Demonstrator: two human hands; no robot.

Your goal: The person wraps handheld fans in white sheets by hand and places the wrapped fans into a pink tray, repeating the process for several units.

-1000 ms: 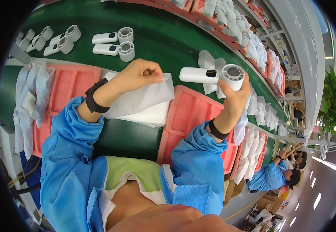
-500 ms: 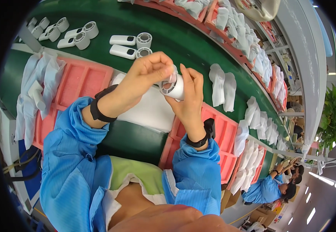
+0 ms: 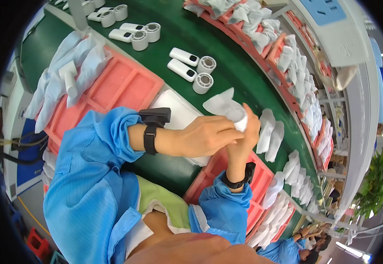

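My right hand (image 3: pixel 249 132) is closed round a white handheld fan (image 3: pixel 240 118), its round head toward the far side. Thin white wrapping (image 3: pixel 220 102) lies against that head and spreads out to its left; the fan's handle is hidden by my hands. My left hand (image 3: pixel 204 135) reaches across, fingers bent and pressed together just below the fan head, beside my right palm. What its fingertips hold, if anything, is hidden. Under my left hand lies a stack of white wrapping sheets (image 3: pixel 177 108).
Pairs of unwrapped white fans (image 3: pixel 182 70) lie on the green belt (image 3: pixel 156 55). Pink compartment trays flank me, one left (image 3: pixel 125 81) and one right (image 3: pixel 255 185). Wrapped fans (image 3: pixel 268 134) lie on the belt at right; more fill trays (image 3: pixel 284 55) beyond. Co-workers (image 3: pixel 288 251) sit lower right.
The view has swung. My left hand has come down from the fan head's opening across to my right hand. The head is tipped differently, and white wrapping now shows spread beside it.
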